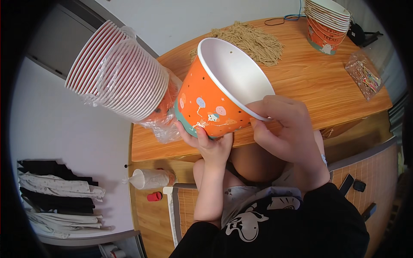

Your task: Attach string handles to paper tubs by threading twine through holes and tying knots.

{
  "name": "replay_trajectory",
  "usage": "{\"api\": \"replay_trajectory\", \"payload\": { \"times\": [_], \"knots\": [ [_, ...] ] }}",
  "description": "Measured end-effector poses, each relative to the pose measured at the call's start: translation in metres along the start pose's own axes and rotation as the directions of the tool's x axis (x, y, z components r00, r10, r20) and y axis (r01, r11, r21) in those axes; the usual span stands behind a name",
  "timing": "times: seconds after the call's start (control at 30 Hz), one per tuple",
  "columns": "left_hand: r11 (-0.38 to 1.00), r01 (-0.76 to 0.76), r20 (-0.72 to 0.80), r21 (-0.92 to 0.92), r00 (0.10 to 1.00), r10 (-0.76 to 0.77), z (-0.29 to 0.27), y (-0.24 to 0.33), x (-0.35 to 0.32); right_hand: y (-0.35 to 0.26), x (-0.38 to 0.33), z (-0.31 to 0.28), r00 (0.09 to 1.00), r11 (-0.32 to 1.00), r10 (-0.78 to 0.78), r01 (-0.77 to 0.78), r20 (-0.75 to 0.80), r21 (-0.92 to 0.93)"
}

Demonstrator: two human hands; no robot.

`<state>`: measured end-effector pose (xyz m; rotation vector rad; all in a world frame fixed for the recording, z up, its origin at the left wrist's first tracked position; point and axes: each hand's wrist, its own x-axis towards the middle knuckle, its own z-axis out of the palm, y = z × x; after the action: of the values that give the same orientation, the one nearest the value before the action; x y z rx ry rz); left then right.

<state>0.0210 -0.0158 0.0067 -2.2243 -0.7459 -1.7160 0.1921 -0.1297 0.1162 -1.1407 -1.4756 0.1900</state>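
Note:
An orange paper bucket with a skeleton and balloon print, a green base band and a white inside is held tilted above the table. A small hole shows near its far rim. My left hand supports it from below, fingers spread along the base. At the near right rim, my right hand pinches the edge between thumb and fingers; whether anything small is also in that pinch is hidden. Just left of the bucket stands a tall nested stack of similar buckets, leaning and partly wrapped in clear plastic.
A heap of tan cords lies at the back of the wooden table. Nested orange buckets with cord handles stand at the far right, near a clear bag of small colourful pieces. A wrapped cup stack is on the floor.

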Motion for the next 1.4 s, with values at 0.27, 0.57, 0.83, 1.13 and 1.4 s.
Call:
{"api": "replay_trajectory", "payload": {
  "times": [0.27, 0.57, 0.83, 1.13, 1.4],
  "knots": [
    [0.997, 0.064, 0.069, -0.032, 0.996, -0.062, -0.003, 0.006, 0.001, 0.003, 0.003, -0.013, 0.994, 1.000, 0.007, -0.008, 0.107, 0.006],
    [0.997, 0.072, 0.091, -0.013, 0.993, -0.070, -0.004, 0.008, 0.002, 0.001, -0.004, -0.030, 0.986, 0.984, 0.117, -0.132, 0.119, 0.120],
    [0.997, 0.060, 0.106, 0.050, 0.992, -0.065, -0.007, 0.008, 0.005, 0.013, -0.004, -0.075, 0.968, 0.967, 0.213, -0.190, -0.134, 0.167],
    [0.981, 0.185, 0.218, 0.062, 0.956, -0.195, -0.006, 0.016, 0.010, 0.076, 0.012, -0.252, 0.738, 0.795, 0.031, -0.427, -0.674, -0.430],
    [0.959, 0.275, 0.308, 0.067, 0.909, -0.281, -0.006, 0.026, 0.005, 0.149, 0.008, -0.360, 0.704, 0.285, 0.308, -0.710, -0.641, -0.644]
  ]
}}
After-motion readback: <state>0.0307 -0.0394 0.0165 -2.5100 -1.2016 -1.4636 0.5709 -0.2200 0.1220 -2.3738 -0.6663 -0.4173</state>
